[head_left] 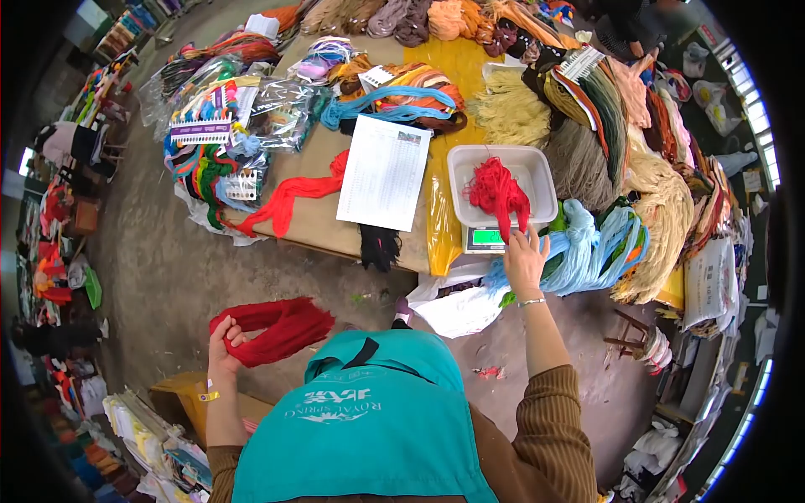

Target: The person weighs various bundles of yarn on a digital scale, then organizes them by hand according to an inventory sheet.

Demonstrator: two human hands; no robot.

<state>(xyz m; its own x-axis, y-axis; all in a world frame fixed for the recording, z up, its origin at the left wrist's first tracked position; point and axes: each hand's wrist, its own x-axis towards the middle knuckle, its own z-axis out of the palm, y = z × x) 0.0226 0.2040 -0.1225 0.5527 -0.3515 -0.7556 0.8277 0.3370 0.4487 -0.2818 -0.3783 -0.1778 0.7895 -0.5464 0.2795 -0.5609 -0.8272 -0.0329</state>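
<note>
My left hand (228, 339) is closed around a dark red skein of yarn (281, 329), held out over the floor at the lower left. At the front edge of a pale plastic tub (541, 180), my right hand (527, 260) has its fingers at the hanging end of a bright red bundle of yarn (495, 191); whether they pinch it is hard to make out. Most of that bundle lies inside the tub. Under the tub is a scale (485, 238) with a lit green display, its digits partly hidden.
A printed sheet (384, 172) lies left of the tub beside a red strand bundle (293, 191). Blue yarn (587, 251) hangs over the table edge at right. Colour cards (201, 132) and many skeins cover the back. A small stool (629, 335) stands on the floor at right.
</note>
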